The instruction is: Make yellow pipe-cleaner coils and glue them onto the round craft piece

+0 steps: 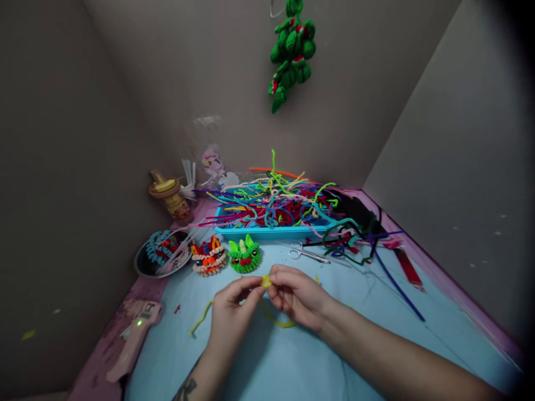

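A: Holding anything with the left hand (233, 304)?

B: Pinching the small yellow piece (266, 282) from nine o'clock, nearly closing thumb and forefinger.

A: And with the right hand (298, 295)?

B: Gripping the same piece from three o'clock, pressing thumb and forefinger together and curling the other fingers loosely beneath.

A: Risking what from here?

B: Perhaps dropping or squashing the piece, relying as now on fingertips alone. Possibly also snagging the yellow strand (281, 323), lying at five o'clock just below the right hand. Not seeing any clear join between strand and piece.

A: Posing the arms how?

B: Slanting the left forearm (200, 370) from seven o'clock and the right forearm (397, 351) from four, meeting tip to tip above the table (259, 370).

A: Noticing anything farther out?

B: Seeing another yellow length (200, 318) at eight, just past the left hand. Finding a green figure (246, 256) at eleven, an orange figure (209, 257) at ten, scissors (311, 254) at two. Spotting a blue tray (267, 231) of fuzzy stems (276, 203) at twelve, a metal bowl (139, 268) between nine and ten. Lastly, noting a glue gun (132, 342) farther out at eight, showing a green light and so possibly threatening a burn on brushing against the left arm.
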Tool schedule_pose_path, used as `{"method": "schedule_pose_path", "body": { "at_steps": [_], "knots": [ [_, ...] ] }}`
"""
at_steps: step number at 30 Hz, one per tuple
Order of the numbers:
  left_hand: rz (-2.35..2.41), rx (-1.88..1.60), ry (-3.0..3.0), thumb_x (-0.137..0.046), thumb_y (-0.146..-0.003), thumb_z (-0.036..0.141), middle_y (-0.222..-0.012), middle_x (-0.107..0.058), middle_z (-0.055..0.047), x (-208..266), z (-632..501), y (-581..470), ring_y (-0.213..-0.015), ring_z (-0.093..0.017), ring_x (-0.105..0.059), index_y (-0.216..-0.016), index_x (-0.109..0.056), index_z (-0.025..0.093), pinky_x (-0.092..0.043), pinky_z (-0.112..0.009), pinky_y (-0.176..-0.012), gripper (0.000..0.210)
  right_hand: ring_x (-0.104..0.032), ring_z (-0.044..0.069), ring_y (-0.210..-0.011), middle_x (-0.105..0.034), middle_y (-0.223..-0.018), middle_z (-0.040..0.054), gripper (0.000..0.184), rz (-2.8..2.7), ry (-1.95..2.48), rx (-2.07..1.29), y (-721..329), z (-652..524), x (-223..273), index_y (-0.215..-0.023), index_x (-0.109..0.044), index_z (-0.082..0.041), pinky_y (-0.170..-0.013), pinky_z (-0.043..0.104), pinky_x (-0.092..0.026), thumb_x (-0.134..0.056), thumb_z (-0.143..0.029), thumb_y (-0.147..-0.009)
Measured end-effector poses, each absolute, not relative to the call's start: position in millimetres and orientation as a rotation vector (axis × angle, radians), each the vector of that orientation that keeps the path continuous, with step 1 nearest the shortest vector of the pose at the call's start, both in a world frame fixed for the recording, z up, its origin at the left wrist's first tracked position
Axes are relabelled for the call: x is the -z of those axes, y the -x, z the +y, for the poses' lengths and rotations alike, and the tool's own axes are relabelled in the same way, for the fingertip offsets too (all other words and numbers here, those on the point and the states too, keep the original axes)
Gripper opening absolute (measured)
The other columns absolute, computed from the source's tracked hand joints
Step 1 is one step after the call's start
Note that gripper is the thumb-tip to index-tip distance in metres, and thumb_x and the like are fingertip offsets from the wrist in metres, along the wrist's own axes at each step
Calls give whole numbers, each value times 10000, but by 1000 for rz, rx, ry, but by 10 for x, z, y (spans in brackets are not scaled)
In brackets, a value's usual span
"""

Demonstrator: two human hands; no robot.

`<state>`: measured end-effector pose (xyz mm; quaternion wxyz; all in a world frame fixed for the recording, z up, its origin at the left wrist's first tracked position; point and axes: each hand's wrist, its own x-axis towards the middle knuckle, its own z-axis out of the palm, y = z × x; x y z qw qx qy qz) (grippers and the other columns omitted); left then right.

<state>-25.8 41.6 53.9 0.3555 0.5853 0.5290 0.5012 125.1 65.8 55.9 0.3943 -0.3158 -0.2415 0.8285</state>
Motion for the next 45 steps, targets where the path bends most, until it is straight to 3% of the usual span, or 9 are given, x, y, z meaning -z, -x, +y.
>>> {"method": "schedule_pose_path", "body": {
  "at_steps": [9, 19, 25, 40, 45],
  "knots": [
    [1299, -1495, -1831, -694, -726, 192, -732, -696, -37, -613, 412, 282, -646, -141, -653, -782, -750, 203, -536, -217, -573, 80, -543, 56, -359, -602, -492, -20, 192, -503, 738, -2211, -1230, 615, -616, -636, -505, -142, -327, 100, -375, -685, -206, -614],
    [1370, -1441, -1805, -663, -750, 206, -768, -732, -38, -544, 386, 294, -702, -160, -682, -788, -733, 200, -552, -238, -647, 80, -546, 67, -355, -608, -489, -19, 186, -545, 685, -2224, -1226, 611, -592, -647, -506, -148, -301, 109, -342, -678, -219, -643],
    [1381, -1389, -1772, -683, -742, 237, -729, -743, -29, -559, 369, 299, -619, -150, -680, -794, -737, 198, -542, -216, -575, 84, -555, 71, -363, -610, -492, -20, 176, -538, 687, -2230, -1237, 615, -588, -653, -510, -150, -302, 109, -342, -673, -216, -648],
    [1344, -1294, -1574, -649, -763, 268, -792, -750, -65, -578, 354, 285, -696, -178, -696, -877, -748, 178, -555, -239, -626, 175, -530, 58, -351, -614, -499, -18, 179, -572, 731, -2140, -1232, 601, -606, -634, -499, -152, -309, 102, -346, -660, -230, -648],
    [1343, -1288, -1450, -615, -747, 225, -734, -739, -53, -614, 357, 267, -640, -159, -676, -857, -744, 161, -546, -234, -613, 181, -542, 59, -366, -618, -513, -17, 191, -595, 744, -2122, -1230, 600, -617, -650, -501, -150, -330, 108, -370, -670, -239, -653]
  ]
}}
